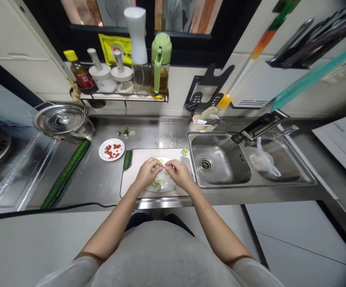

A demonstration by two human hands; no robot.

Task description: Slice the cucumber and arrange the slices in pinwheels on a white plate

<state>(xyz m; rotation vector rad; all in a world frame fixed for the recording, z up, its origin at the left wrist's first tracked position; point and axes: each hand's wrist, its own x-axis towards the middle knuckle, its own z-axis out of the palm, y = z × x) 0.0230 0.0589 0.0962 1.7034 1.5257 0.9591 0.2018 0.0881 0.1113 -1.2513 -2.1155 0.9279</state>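
Observation:
My left hand (147, 172) and my right hand (178, 172) meet over a white plate (169, 184), thumbs and forefingers pinched close together. Whatever is between the fingertips is too small to make out. Thin cucumber slices (158, 184) lie on the plate, some overlapping at its near side; the hands partly hide the others. Under the plate is a pale cutting board (135, 157). A cucumber piece (128, 160) rests at the board's left edge, and a few slices (185, 151) sit at its far right corner. What looks like a knife blade (187, 162) shows along the right side.
Left of the board stands a small white plate (112, 150) with red bits. Cucumber ends (126, 132) lie behind it. A whole cucumber (67, 173) and a lidded steel pot (63, 121) are farther left. The sink (220, 159) is at right; a condiment shelf (125, 96) hangs behind.

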